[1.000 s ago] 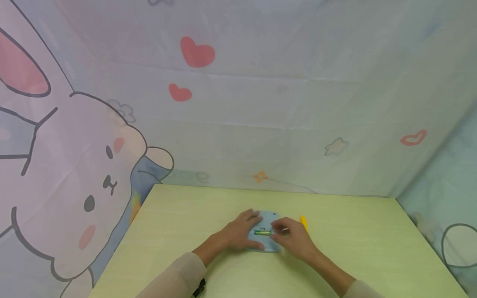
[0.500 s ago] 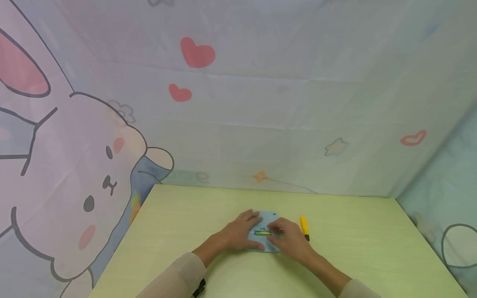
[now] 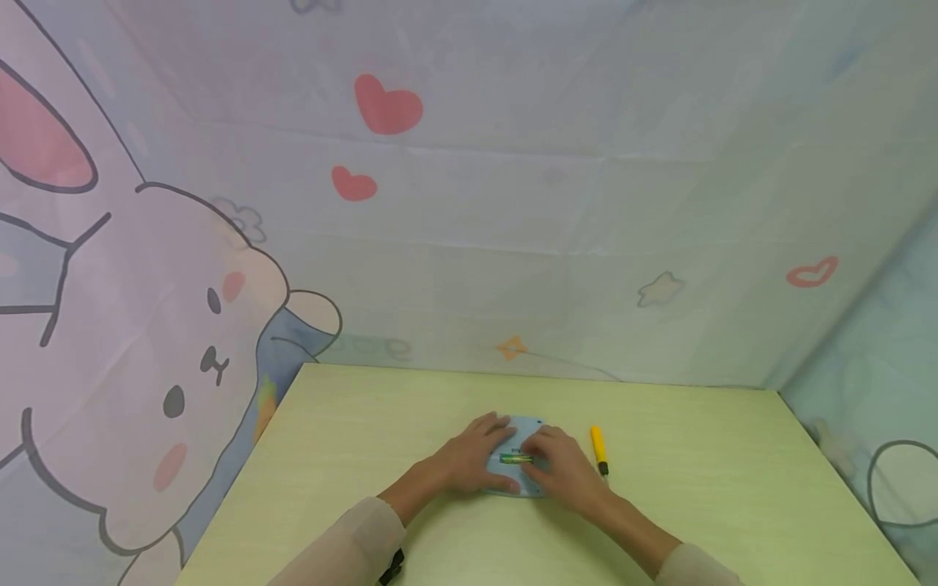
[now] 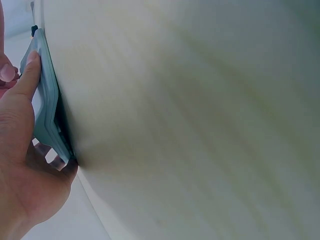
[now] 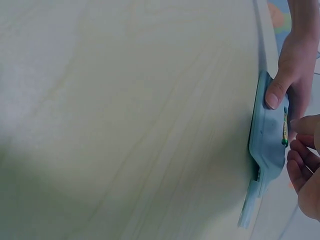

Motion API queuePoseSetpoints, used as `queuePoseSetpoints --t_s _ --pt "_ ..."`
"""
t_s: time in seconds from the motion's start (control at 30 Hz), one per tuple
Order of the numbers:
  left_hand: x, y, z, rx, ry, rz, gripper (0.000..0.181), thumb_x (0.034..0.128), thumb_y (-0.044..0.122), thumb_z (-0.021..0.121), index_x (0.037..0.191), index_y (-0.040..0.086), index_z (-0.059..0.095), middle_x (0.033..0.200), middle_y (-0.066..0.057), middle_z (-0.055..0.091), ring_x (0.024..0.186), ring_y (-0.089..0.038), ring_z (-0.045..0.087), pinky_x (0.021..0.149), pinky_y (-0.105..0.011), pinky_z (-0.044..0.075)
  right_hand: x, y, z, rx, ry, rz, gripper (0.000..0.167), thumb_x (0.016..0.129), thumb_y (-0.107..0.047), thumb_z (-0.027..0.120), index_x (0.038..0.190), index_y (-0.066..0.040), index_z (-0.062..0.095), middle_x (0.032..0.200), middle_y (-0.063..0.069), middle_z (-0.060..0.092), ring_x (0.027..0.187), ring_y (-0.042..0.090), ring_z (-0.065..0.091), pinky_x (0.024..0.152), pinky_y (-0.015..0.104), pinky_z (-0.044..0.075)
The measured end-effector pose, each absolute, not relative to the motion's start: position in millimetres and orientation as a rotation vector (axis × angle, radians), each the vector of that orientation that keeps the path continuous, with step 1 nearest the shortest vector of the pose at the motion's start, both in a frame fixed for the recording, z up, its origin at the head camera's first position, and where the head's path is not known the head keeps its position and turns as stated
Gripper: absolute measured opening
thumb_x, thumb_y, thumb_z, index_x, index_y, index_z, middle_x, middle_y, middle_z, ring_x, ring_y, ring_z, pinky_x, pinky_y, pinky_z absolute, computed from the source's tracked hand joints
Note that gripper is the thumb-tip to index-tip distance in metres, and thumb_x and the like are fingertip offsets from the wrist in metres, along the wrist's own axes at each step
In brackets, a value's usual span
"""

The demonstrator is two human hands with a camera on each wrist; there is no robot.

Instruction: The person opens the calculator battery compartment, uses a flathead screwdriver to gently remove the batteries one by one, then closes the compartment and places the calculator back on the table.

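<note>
A light-blue plastic device [image 3: 523, 427] lies on the table, with a green battery [image 3: 516, 459] in a slot in its face. My left hand [image 3: 469, 458] grips its left side; in the left wrist view the thumb [image 4: 31, 75] lies on the face and the fingers bend round the edge. My right hand [image 3: 567, 470] has bent fingers at the battery's right end. Its fingertips [image 5: 296, 126] come close to the battery [image 5: 285, 127] in the right wrist view; whether they pinch it I cannot tell. What kind of device it is does not show.
A screwdriver [image 3: 598, 446] with a yellow handle and black collar lies right of my right hand. The pale yellow-green table [image 3: 381, 407] ends at a cloth backdrop [image 3: 476, 244] printed with a rabbit and hearts. Dark gear [image 3: 393, 566] sits under my left sleeve.
My right hand has moved slightly left over the device, and more of the screwdriver shows. My left hand, the device and the battery look unmoved.
</note>
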State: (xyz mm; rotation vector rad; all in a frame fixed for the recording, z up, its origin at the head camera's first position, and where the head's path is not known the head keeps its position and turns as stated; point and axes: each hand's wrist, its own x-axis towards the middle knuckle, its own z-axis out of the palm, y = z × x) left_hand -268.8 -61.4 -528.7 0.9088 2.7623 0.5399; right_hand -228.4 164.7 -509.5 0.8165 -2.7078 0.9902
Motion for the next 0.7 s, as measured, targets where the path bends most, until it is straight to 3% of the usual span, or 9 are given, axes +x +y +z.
queuePoseSetpoints --t_s 0.7 --pt "-268.8 -61.2 -528.9 0.889 2.762 0.537 0.099 0.0884 0.071 0.074 0.166 0.019 0.039 0.174 -0.001 0.027 0.162 -0.027 0.018 0.115 -0.053 0.044 -234.6 162.2 -512.9 0.837 -2.729 0.885 0.015 0.088 -0.007 0.086 0.098 -0.009 0.075 0.096 -0.003 0.063 0.092 0.014 0.056 0.085 0.038 0.053"
